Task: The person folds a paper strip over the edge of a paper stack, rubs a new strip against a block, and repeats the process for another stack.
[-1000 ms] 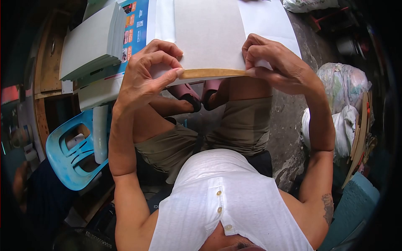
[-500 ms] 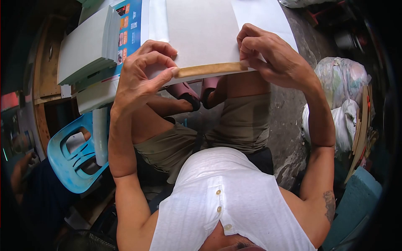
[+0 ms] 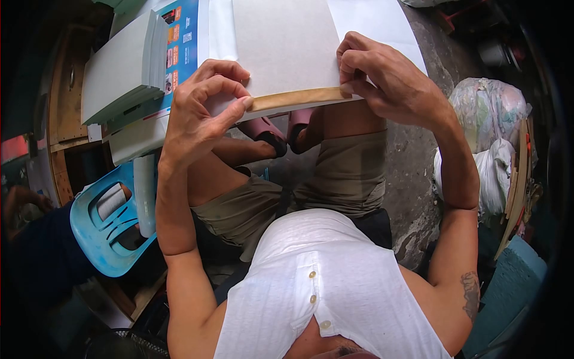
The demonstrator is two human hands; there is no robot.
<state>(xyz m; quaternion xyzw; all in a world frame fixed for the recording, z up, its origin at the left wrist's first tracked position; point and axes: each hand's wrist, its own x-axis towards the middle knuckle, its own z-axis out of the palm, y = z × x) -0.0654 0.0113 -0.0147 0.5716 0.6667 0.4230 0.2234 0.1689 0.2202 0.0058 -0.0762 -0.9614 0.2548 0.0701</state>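
Observation:
A pale grey sheet of paper or card lies on the table, its near edge bordered by a narrow tan strip. My left hand pinches the left end of that edge between thumb and fingertips. At the opposite end, my right hand has its fingers curled and pressed together on the strip's corner. The strip runs almost straight between the two hands, at the front of the table above my knees.
On the left stands a stack of pale sheets beside a blue printed sheet. White paper covers the table. A light blue plastic chair is at lower left, near another person's arm. Filled plastic bags sit on the right.
Both hands keep their pinch at the strip's ends; the right has shifted very slightly left. At far left, the other person's arm has moved.

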